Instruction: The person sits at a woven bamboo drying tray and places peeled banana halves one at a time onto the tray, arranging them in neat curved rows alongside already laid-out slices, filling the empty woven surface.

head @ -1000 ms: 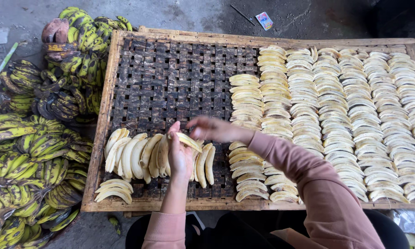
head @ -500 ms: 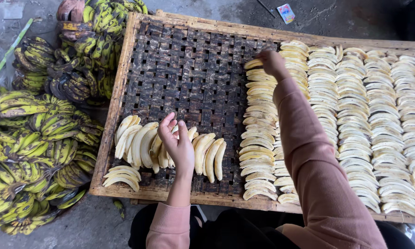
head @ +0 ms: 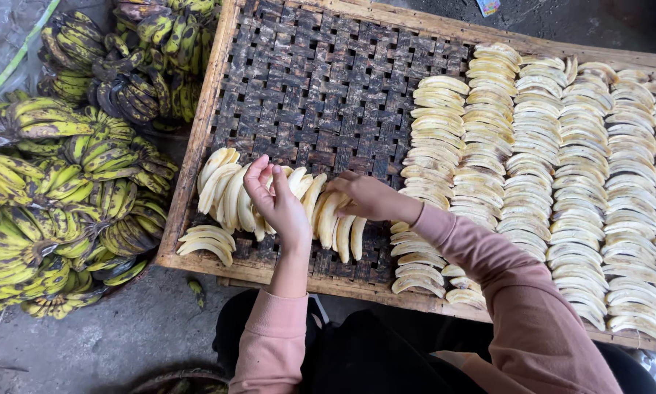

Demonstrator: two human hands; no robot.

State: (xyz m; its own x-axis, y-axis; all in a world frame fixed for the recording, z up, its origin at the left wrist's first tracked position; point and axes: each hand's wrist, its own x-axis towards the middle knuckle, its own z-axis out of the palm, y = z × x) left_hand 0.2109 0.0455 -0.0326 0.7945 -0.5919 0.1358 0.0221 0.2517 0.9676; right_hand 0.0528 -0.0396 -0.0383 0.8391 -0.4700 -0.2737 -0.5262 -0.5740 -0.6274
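My left hand [head: 278,204] rests with loose, open fingers on the pile of peeled bananas [head: 229,197] at the woven tray's [head: 320,95] near-left corner. My right hand [head: 364,197] closes its grip on slices there. Neat rows of slices [head: 554,168] fill the right; unpeeled bunches [head: 58,197] lie beyond the tray's left edge.

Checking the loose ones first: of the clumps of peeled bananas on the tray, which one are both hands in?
The loose heap of peeled bananas at the near left of the woven tray. The left hand and right hand rest in it; the others lie in tidy rows.
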